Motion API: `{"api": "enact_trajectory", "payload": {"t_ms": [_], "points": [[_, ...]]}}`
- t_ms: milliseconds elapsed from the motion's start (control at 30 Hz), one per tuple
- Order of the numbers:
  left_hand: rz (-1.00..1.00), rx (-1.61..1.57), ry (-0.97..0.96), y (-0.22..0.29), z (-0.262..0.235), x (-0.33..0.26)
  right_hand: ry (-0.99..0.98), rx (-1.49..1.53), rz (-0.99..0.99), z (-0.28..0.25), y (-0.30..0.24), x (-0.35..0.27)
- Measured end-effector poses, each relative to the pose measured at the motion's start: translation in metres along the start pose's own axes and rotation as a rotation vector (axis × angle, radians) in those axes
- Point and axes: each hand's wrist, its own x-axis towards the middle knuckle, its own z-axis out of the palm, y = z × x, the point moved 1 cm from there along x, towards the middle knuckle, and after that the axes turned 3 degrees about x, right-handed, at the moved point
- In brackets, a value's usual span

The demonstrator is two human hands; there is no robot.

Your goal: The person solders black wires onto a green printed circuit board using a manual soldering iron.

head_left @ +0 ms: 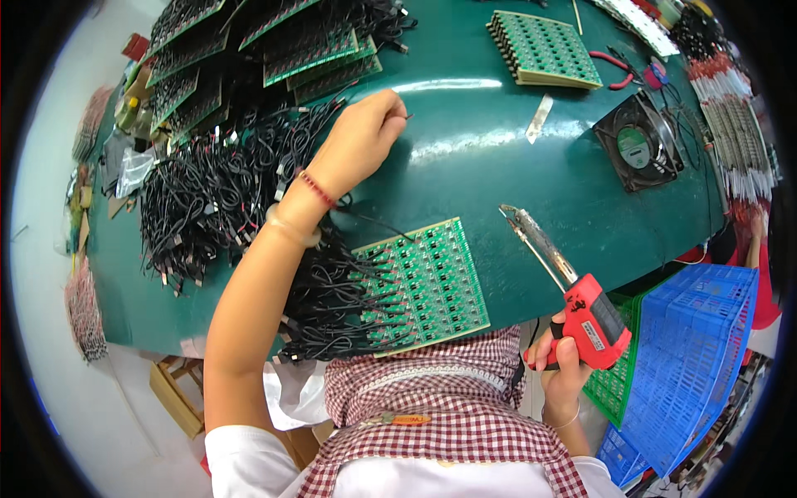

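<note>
My right hand point(564, 365) grips a red and black soldering gun point(596, 324), its metal tip and thin feed tube pointing up and left over the table. Raised above the cables, my left hand point(361, 137) is closed in a pinch; a thin dark cable end point(408, 116) pokes out of the fingertips. A green circuit board panel point(436, 286) lies at the table's near edge, in front of my apron. Along its left part, several black cables point(324, 307) are attached in rows, and one lone cable point(378, 222) reaches its upper edge.
Black cables point(199, 195) lie heaped at the left, below stacked boards with cables point(311, 54). Farther back sit a pile of bare boards point(548, 50), red-handled pliers point(614, 68) and a black fan point(638, 145). Blue crates point(689, 349) stand at the right beside the table.
</note>
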Motion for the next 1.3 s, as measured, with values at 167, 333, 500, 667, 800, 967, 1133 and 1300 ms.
{"api": "enact_trajectory", "payload": {"t_ms": [167,333,500,667,800,967,1133,1300], "points": [[0.032,-0.147,-0.011,0.058,-0.046,-0.018,-0.020,-0.006,-0.007,-0.007,0.002,0.006],[-0.100,-0.190,-0.018,0.092,-0.069,-0.047,-0.091,0.001,-0.019,0.004,-0.003,0.007],[-0.154,-0.182,0.020,0.103,-0.077,-0.061,-0.079,0.021,-0.009,0.006,0.002,0.004],[-0.099,-0.101,-0.040,0.095,-0.052,-0.086,-0.036,0.094,-0.007,0.004,0.003,0.000],[-0.098,0.015,-0.190,0.095,-0.015,-0.115,-0.045,0.083,-0.018,0.005,0.002,-0.003],[-0.242,-0.064,-0.198,0.087,0.002,-0.119,-0.069,-0.003,0.003,0.003,0.005,-0.009],[-0.159,0.050,-0.156,0.083,0.007,-0.123,-0.112,-0.022,0.080,0.004,0.006,-0.014],[-0.082,0.100,-0.133,0.081,0.010,-0.117,-0.165,-0.099,0.217,0.004,0.011,-0.014]]}}
